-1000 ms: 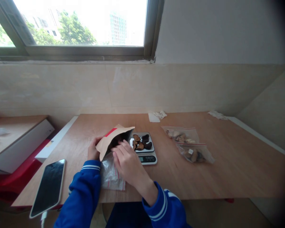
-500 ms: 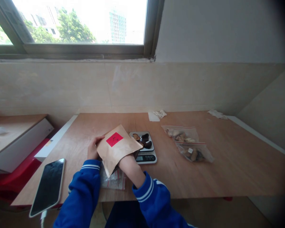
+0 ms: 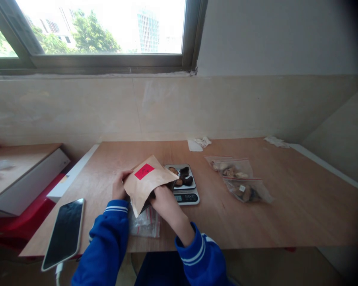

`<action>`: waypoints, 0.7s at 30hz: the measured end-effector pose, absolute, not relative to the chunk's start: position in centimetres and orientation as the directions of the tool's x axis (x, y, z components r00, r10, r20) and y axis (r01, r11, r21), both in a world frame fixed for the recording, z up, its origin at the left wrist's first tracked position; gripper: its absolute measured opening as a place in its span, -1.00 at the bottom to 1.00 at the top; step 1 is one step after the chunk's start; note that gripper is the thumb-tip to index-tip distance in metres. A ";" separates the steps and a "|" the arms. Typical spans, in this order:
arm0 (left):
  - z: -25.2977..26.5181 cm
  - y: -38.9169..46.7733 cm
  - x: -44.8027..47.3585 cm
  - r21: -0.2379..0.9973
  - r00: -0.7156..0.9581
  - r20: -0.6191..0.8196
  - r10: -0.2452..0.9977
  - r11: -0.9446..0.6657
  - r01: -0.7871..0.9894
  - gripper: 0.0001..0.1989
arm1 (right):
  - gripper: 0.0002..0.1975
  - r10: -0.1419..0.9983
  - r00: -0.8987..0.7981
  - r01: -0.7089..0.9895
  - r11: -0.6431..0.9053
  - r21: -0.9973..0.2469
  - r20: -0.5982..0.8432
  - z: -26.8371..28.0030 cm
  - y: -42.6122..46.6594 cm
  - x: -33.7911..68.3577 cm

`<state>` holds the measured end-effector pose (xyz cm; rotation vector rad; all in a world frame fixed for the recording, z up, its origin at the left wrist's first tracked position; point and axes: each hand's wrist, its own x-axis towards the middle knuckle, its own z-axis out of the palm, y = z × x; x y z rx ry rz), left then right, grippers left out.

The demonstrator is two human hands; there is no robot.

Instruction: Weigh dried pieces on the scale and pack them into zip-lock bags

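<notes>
A brown kraft paper bag (image 3: 149, 178) with a red label is tilted over the table, its mouth toward me. My left hand (image 3: 121, 186) grips the bag's left edge. My right hand (image 3: 163, 198) reaches into the mouth, and its fingers are hidden inside. Just right of the bag is a white kitchen scale (image 3: 196, 197) with a dark display panel. Several dark and brown dried pieces (image 3: 185, 177), perhaps dried mushrooms, lie on its plate. Beneath the bag lie clear zip bags (image 3: 146, 228) with red seals.
Zip bags with dried contents (image 3: 246, 191) lie right of the scale. A phone (image 3: 64, 234) with a white cable sits at the table's front left edge. White paper (image 3: 195, 145) and crumpled tissue (image 3: 277, 142) are near the wall. A red stool (image 3: 32, 216) stands at left.
My right hand has drawn back slightly, with more of the wrist and forearm showing outside the bag. My left hand keeps its hold. The view has shifted slightly.
</notes>
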<state>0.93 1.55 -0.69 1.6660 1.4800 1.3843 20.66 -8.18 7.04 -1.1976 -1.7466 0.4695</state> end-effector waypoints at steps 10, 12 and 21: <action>0.6 0.8 1.9 0.914 -0.165 0.292 0.942 -0.224 0.339 -0.61 | -0.87 0.947 -0.074 0.195 0.321 -0.927 0.313 10.7 -11.3 25.5; 0.7 0.7 1.9 0.912 -0.178 0.292 0.940 -0.217 0.348 -0.60 | -0.85 0.949 -0.040 0.093 0.314 -0.945 0.312 10.5 -11.6 26.6; -0.7 2.0 0.8 0.844 -0.273 0.296 0.916 -0.116 0.524 -0.61 | -0.71 0.918 0.236 0.246 0.262 -0.933 0.320 6.0 -8.1 31.7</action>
